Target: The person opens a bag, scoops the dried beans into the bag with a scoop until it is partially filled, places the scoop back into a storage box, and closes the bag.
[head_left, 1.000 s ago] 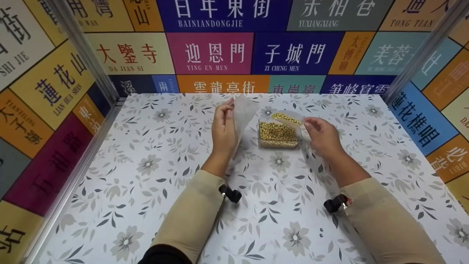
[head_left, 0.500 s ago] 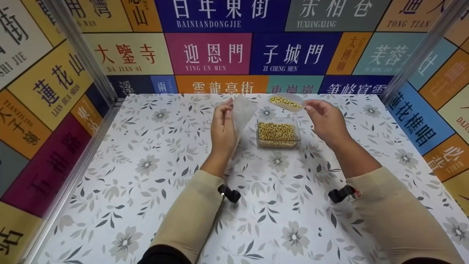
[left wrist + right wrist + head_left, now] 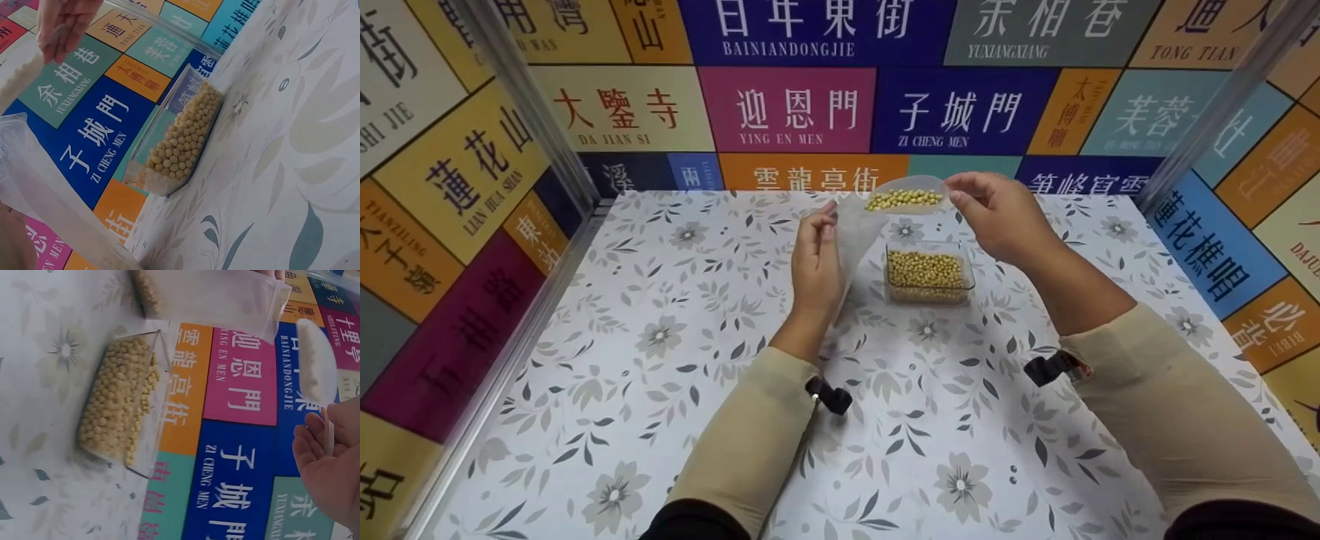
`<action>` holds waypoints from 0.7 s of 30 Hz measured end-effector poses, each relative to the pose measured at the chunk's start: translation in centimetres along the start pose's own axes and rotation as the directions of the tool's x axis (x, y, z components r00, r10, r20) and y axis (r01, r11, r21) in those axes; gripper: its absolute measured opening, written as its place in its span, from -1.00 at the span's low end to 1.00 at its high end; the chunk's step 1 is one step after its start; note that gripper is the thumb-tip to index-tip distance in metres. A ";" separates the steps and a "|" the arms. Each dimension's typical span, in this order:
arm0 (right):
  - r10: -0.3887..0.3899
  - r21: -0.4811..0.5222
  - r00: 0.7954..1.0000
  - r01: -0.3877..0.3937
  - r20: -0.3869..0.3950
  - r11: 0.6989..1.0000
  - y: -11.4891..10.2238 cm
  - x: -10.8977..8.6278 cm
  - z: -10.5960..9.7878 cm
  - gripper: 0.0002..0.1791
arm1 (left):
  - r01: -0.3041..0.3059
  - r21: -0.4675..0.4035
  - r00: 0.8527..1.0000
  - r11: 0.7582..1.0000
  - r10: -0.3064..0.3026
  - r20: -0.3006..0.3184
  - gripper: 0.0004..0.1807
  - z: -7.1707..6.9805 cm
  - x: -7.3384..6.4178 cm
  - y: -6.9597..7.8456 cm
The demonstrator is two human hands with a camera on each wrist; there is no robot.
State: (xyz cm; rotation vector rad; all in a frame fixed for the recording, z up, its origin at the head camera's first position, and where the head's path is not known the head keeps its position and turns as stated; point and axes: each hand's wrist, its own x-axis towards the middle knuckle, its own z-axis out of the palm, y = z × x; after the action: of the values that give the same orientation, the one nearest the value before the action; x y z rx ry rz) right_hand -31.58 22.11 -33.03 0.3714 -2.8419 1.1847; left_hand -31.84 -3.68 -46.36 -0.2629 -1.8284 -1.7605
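Beige left sleeve (image 3: 750, 424) at left, its left hand (image 3: 817, 262) gripping a translucent bag (image 3: 856, 244) stood roughly on end, mouth upward; right wrist view shows some beans in the bag's lower part. Firm, quiet hold advisable, mouth spread wide; limp film would likely fold under a knock. Next rightward, a pale scoop (image 3: 919, 182) carrying a heap of yellowish beans (image 3: 904, 199), raised, its tip overlapping the bag's top corner in the head view; right wrist view suggests a gap, contact not certain. Level travel seems best, tip well inside the mouth before any tilt, then a slow pour; shallow sides could shed beans early. Below the scoop, just beside the bag, a clear container (image 3: 930, 296) of beans sits on the floral tabletop (image 3: 885, 450). Right hand (image 3: 1009, 217) pinches the scoop's handle; 2 hands apart, scoop and bag between. Edges: rear panels (image 3: 787, 112) rise behind the tabletop, so far-side reach looks limited; the container's rim also wants clearance. Easier room toward the near side and rightward, well short of the right frame post (image 3: 1219, 97).
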 end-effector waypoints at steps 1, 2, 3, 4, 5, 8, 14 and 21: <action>-0.010 -0.043 1.000 0.011 0.017 0.999 -0.4 0.2 0.0 -0.51 | 0.004 0.002 1.000 1.000 -0.004 -0.001 -0.80 0.0 0.0 0.0; -0.021 -0.082 0.999 0.023 0.030 0.996 -0.8 0.4 0.0 -0.51 | 0.008 0.000 1.000 1.000 -0.008 0.000 -0.80 -0.1 0.0 0.1; -0.029 -0.114 0.999 0.034 0.040 0.993 -1.1 0.5 0.0 -0.51 | 0.011 -0.003 1.000 1.000 -0.011 -0.001 -0.80 -0.1 0.0 0.1; -0.038 -0.138 0.998 0.044 0.046 0.989 -1.4 0.7 0.1 -0.52 | 0.014 -0.004 1.000 1.000 -0.014 -0.001 -0.80 -0.1 0.0 0.1; -0.047 -0.155 0.998 0.055 0.050 0.986 -1.7 0.8 0.1 -0.52 | 0.016 -0.007 1.000 1.000 -0.016 -0.003 -0.80 -0.1 0.0 0.1; -0.062 -0.169 0.997 0.070 0.055 0.983 -2.2 1.2 0.1 -0.53 | 0.018 -0.026 1.000 1.000 -0.018 -0.007 -0.80 0.0 0.0 0.1; -0.067 -0.171 0.996 0.075 0.053 0.982 -2.6 1.4 -0.1 -0.55 | 0.013 -0.059 1.000 0.998 -0.013 -0.010 -0.78 0.0 0.1 0.0; -0.071 -0.154 0.997 0.077 0.042 0.985 -2.3 1.3 -0.2 -0.56 | 0.010 -0.015 1.000 1.000 -0.010 -0.010 -0.79 -0.1 0.1 0.0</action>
State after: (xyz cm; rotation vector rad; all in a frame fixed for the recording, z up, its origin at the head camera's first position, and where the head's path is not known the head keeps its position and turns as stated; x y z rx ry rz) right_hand -32.27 20.45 -31.08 0.4897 -2.8980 0.9458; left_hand -31.84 -3.83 -46.32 -0.2509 -1.8129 -1.7800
